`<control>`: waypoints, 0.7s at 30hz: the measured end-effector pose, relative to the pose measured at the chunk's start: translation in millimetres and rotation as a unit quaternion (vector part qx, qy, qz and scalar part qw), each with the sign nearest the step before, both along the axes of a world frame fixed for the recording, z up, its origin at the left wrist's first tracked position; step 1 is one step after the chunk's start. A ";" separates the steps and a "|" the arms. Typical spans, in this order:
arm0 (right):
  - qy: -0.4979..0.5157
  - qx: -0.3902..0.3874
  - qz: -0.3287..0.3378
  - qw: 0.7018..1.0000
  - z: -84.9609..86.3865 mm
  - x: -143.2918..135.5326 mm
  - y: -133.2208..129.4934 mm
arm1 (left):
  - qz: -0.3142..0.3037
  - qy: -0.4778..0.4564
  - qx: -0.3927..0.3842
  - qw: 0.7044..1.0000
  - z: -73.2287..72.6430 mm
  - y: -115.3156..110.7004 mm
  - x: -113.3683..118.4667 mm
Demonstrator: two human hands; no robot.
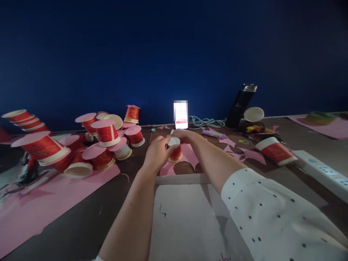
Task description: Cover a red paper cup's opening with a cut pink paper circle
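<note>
Left hand (158, 152) grips a red paper cup (176, 154), over cut pink paper (190, 154) toward the desk's (89, 221) back edge. Right hand (182, 135) behind it; closure cannot be told. Risk: uneven squeezing might dent the cup.

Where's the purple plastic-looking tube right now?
In the head view, the purple plastic-looking tube lies right of the bare right hand, in front of the coiled pale-blue cable, beside pink paper scraps.
</note>
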State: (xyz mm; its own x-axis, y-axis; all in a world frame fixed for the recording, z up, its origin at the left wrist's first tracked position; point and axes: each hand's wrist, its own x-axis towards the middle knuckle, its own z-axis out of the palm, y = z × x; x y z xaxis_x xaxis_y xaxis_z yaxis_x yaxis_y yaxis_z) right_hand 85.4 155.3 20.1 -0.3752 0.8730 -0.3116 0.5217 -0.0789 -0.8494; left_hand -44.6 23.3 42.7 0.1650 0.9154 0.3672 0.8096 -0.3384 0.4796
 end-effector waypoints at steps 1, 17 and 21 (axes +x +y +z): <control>-0.001 -0.002 0.012 1.000 -0.2 -0.9 1.5 | 0.002 -0.001 0.000 1.000 -0.5 0.7 -0.2; -0.013 -0.037 0.141 0.989 10.8 -13.5 11.1 | -0.002 0.009 0.001 1.000 0.8 -0.9 -0.1; -0.032 -0.027 0.159 0.986 11.2 -19.8 15.4 | 0.003 0.010 -0.005 1.000 0.7 -0.2 -0.1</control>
